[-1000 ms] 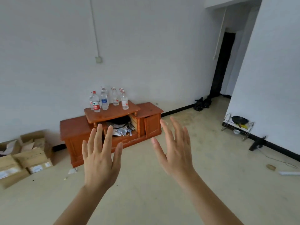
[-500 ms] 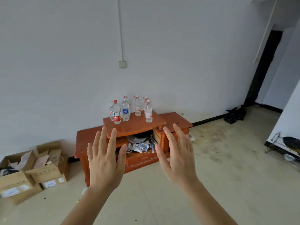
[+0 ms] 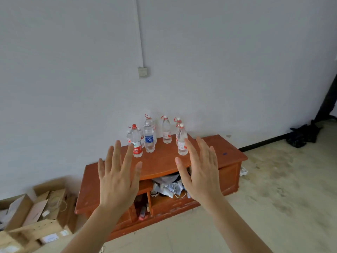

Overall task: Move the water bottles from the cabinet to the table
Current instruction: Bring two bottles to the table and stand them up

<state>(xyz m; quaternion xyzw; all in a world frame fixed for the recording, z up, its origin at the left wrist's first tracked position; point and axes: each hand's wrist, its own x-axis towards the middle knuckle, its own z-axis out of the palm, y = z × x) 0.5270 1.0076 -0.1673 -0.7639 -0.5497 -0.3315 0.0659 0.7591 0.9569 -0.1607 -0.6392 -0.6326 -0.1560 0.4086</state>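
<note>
Several clear plastic water bottles stand upright on the raised top of a low reddish-brown wooden cabinet (image 3: 228, 152) against the white wall. One bottle has a red cap and red label (image 3: 136, 143), one a blue label (image 3: 149, 139), one stands alone at the back (image 3: 166, 130), another at the front right (image 3: 182, 141). My left hand (image 3: 116, 178) and my right hand (image 3: 200, 174) are raised in front of the cabinet, fingers straight and spread, holding nothing and apart from the bottles.
The cabinet's open middle shelf holds crumpled bags and cables (image 3: 167, 187). Open cardboard boxes (image 3: 36, 216) lie on the floor at the left. Black bags (image 3: 302, 134) sit by the wall at the right, near a dark doorway (image 3: 330, 99).
The view has moved closer to the cabinet and turned left, so the bottles look larger. Both hands stay raised and spread, now nearer the bottles.
</note>
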